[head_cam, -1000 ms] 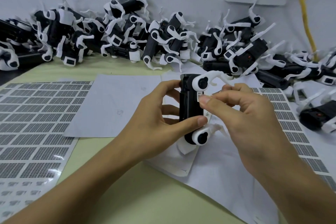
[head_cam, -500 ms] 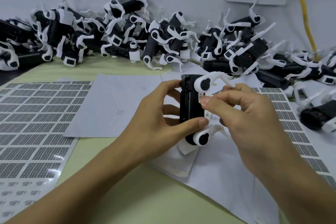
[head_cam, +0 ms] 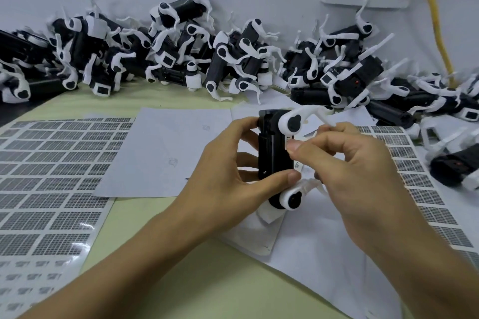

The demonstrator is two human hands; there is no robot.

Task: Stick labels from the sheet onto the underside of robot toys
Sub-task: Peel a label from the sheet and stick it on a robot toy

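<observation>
Hands, two, hold one robot toy [head_cam: 274, 153].

Both my forearms reach in from the bottom edge and meet at centre. My left hand [head_cam: 228, 176] is curled, thumb stretched forward along the near side, fingers [head_cam: 245, 127] wrapped round the far side of what it grips. My right hand [head_cam: 347, 173] is bent at the knuckles, forefinger tip pressing inward toward the left thumb.

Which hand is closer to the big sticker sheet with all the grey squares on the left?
Left. The left hand, holding the robot toy, is closer to that label sheet; the right hand is beyond the toy.
</observation>
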